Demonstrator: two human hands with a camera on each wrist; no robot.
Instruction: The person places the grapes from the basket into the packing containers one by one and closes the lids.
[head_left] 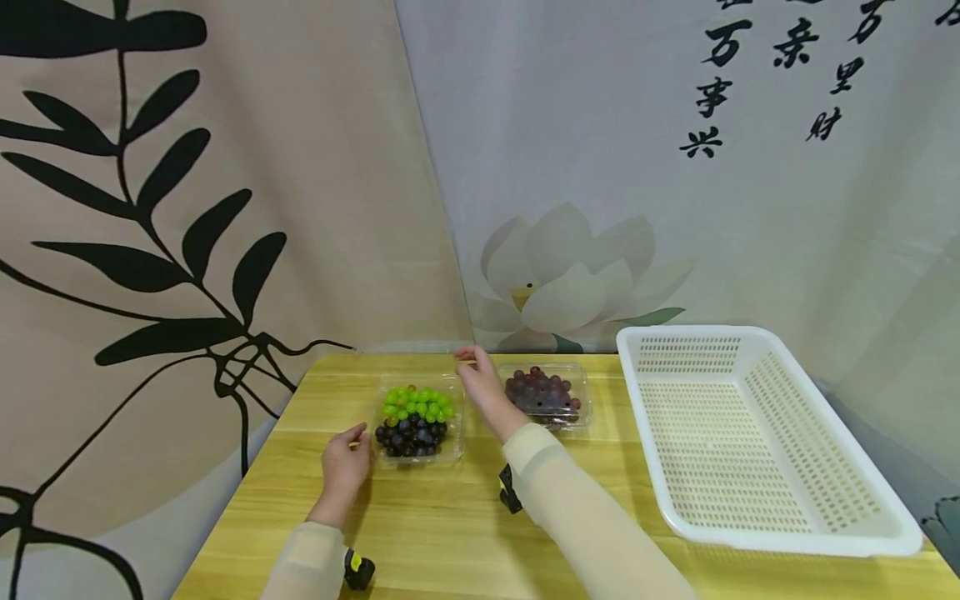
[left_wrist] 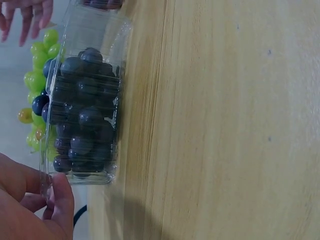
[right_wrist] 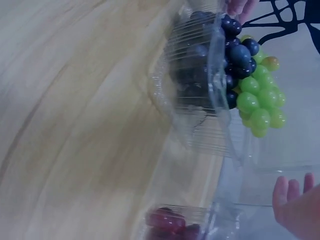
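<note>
A clear plastic clamshell box (head_left: 457,450) stands on the table with its lid raised at the back. Inside it, green grapes (head_left: 417,403) are heaped behind black grapes (head_left: 411,437). My left hand (head_left: 347,471) pinches the box's left rim between thumb and fingers, seen closely in the left wrist view, where the black grapes (left_wrist: 85,120) show through the wall. Over the box's back right side is my right hand (head_left: 483,387), its fingers (right_wrist: 281,192) loosely extended near the raised lid (right_wrist: 280,150) with nothing gripped. Whether they touch the lid is unclear.
To the right, another clear box (head_left: 581,423) holds dark red grapes (head_left: 542,392). A large white perforated plastic basket (head_left: 652,450) stands on the right of the wooden table (head_left: 435,533). A printed curtain (head_left: 337,167) hangs just behind the table.
</note>
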